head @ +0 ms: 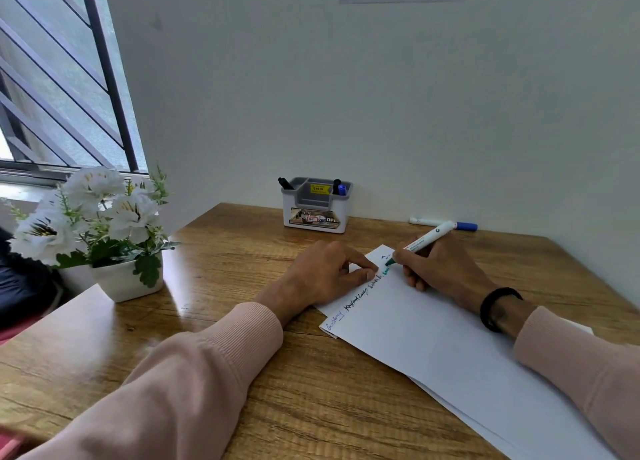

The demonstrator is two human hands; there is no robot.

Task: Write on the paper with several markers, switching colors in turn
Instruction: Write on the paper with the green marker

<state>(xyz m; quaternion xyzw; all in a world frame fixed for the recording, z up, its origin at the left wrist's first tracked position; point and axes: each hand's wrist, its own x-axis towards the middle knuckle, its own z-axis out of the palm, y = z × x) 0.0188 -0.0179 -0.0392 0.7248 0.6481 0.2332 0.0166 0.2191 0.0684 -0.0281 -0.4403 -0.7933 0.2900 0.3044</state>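
White paper (450, 341) lies at an angle on the wooden desk, with blue, black and green words along its upper left edge. My right hand (440, 269) grips a green marker (424, 241), a white barrel with its green tip touching the paper beside the green writing. My left hand (325, 276) rests flat on the paper's left edge, fingers curled, pinning the sheet. A capped blue marker (445, 224) lies by the wall. A white and grey holder (315, 206) at the back carries black and blue markers.
A white pot of white flowers (104, 231) stands at the left of the wooden desk (214, 348). A plain wall closes off the back and right. A barred window is at the upper left. More sheets lie under the top paper.
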